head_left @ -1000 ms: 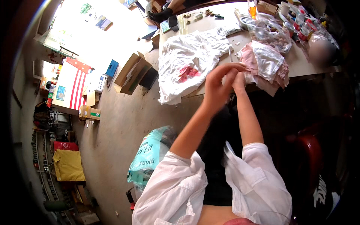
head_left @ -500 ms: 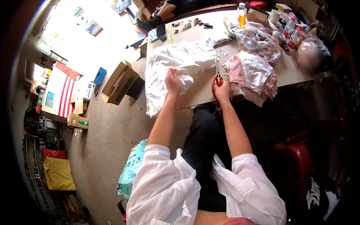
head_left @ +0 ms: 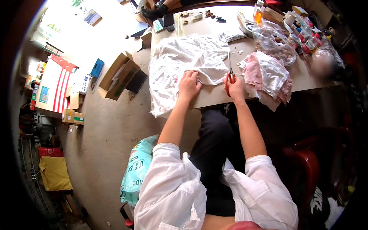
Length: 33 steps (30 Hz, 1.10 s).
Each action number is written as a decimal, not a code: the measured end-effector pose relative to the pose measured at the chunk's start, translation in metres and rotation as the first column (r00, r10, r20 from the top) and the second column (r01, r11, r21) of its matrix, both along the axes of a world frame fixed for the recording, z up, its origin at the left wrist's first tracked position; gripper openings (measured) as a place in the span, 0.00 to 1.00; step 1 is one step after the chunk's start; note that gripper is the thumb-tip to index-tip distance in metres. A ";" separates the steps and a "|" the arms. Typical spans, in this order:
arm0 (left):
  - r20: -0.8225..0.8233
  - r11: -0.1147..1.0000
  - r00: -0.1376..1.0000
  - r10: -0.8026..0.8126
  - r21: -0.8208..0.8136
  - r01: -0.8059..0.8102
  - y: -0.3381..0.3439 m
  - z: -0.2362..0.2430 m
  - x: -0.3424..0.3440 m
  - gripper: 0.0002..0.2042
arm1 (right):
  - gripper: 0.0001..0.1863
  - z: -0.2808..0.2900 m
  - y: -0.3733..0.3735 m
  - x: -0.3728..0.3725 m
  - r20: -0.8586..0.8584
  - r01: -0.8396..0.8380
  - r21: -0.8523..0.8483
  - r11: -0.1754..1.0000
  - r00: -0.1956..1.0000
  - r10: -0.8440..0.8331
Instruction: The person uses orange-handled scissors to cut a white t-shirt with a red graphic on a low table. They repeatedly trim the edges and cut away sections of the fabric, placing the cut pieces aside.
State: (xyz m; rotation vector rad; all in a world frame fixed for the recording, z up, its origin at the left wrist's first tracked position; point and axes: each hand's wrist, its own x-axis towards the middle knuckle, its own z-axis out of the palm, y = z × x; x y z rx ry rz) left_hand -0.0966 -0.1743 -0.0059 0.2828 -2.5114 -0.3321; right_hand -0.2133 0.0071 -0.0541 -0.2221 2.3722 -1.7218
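A large white cloth (head_left: pixel 191 53) lies rumpled over the left half of the table, its near corner hanging past the edge. My left hand (head_left: pixel 189 85) rests at its near edge, fingers curled down and closed on the fabric. In my right hand (head_left: pixel 237 90) is a pair of scissors (head_left: pixel 230 78) with orange-red handles, the fingers wrapped through them. The blades point away from me, along the right border of the white cloth. Just right of the scissors sits a stack of pink and white cloth pieces (head_left: pixel 268 74), partly over the table edge. Small white scraps (head_left: pixel 239 51) lie beyond.
Clear plastic bags (head_left: pixel 272 42), bottles (head_left: pixel 309 44) and boxes crowd the table's far right. A phone (head_left: pixel 168 21) lies at the far left. Beside the table stand an open cardboard box (head_left: pixel 119 76) and a teal bag (head_left: pixel 138 168). Another person's leg (head_left: pixel 155 12) shows beyond.
My left hand has come down from above the cloth onto its near edge and moved right. The cloth's near right part now lies flatter and spread toward the scissors, which remain in my right hand.
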 end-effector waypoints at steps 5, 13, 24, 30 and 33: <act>-0.172 0.995 0.985 -0.009 0.092 0.025 0.017 0.011 -0.014 0.05 | 0.19 -0.007 0.007 -0.009 -0.006 0.050 -0.023 0.998 0.999 -0.051; -0.118 0.585 0.801 -0.586 0.622 0.520 0.077 0.036 0.009 0.07 | 0.15 0.006 0.015 -0.002 0.079 0.208 -0.183 0.961 0.977 -0.196; 0.403 0.998 0.915 0.028 0.035 -0.045 0.013 -0.016 -0.033 0.32 | 0.22 0.044 0.038 0.014 -0.258 0.511 -0.138 0.848 0.808 -0.529; 0.406 0.988 0.902 0.149 -0.019 -0.155 -0.024 -0.019 -0.077 0.31 | 0.21 0.031 0.031 0.009 -0.324 0.508 -0.248 0.825 0.759 -0.565; 0.417 0.980 0.887 0.199 -0.074 -0.185 -0.060 -0.025 -0.093 0.30 | 0.22 0.051 0.020 0.022 -0.268 0.502 -0.144 0.853 0.810 -0.522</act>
